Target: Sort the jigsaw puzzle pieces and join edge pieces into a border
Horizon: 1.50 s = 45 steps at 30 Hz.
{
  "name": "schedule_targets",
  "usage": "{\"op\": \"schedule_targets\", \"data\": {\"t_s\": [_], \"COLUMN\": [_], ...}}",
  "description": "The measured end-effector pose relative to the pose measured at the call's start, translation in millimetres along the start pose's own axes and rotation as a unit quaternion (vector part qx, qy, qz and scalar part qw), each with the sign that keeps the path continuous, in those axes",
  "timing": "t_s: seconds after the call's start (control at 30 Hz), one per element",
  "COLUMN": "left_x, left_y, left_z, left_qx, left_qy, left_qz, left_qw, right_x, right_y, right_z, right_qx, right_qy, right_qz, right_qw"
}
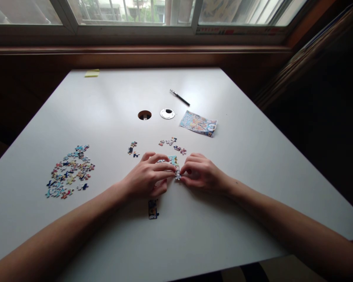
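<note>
Near the middle of the white table [111, 239] lies a joined patch of jigsaw puzzle [173, 159], light blue at its top and partly hidden by my fingers. My left hand [151, 172] rests over its left side, fingers stretched out and apart, a fingertip against the patch's edge. From the right, my right hand [201, 171] pinches a small pale puzzle piece [178, 176] between thumb and forefinger at the patch's lower right. Whether that piece is locked in, I cannot tell. Below my left hand sits a small dark joined puzzle section [153, 209].
A heap of loose puzzle pieces [70, 172] spreads at left. Small groups of pieces [133, 149] lie beyond my hands. Farther back are a picture sheet [199, 123], a pen [180, 97], a round cover [167, 114], a table hole [144, 115] and a yellow note [91, 73].
</note>
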State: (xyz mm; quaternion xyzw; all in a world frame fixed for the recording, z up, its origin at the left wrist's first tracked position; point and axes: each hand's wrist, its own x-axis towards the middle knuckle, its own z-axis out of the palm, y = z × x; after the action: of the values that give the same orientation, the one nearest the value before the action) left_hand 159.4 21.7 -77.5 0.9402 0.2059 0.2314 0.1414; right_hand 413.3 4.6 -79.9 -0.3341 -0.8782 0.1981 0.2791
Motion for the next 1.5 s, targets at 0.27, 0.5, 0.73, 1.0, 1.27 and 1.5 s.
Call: {"op": "schedule_targets", "data": {"t_s": [0.27,0.5,0.73,1.0,1.27,1.5], "left_x": [-0.1,0.2,1.5,2.3,1.2,0.7], "left_y": [0.9,-0.1,0.9,2.2,1.3,0.9], "left_z": [-1.4,-0.7,-1.4,-2.3,-0.6,-0.4], "left_qx": [0.009,0.016,0.017,0.016,0.022,0.027], "left_qy": [-0.029,-0.027,-0.022,-0.023,-0.013,-0.018], "left_qz": [-0.012,0.000,0.006,0.003,0.003,0.006], "left_qw": [0.999,1.000,1.000,1.000,1.000,0.999], "right_x": [-0.7,-0.3,-0.4,-0.8,-2.1,-1.9], "right_y": [-0.7,-1.4,-1.6,-0.9,1.1,1.0], "right_z": [0.4,0.7,0.4,0.7,-0.4,0.0], "right_qx": [-0.006,-0.005,-0.010,-0.015,-0.019,-0.026], "right_qy": [-0.004,-0.004,-0.012,-0.013,-0.019,-0.015], "right_qz": [0.001,0.005,0.008,0.013,-0.019,-0.026], "right_qw": [1.000,1.000,1.000,1.000,0.999,0.999]}}
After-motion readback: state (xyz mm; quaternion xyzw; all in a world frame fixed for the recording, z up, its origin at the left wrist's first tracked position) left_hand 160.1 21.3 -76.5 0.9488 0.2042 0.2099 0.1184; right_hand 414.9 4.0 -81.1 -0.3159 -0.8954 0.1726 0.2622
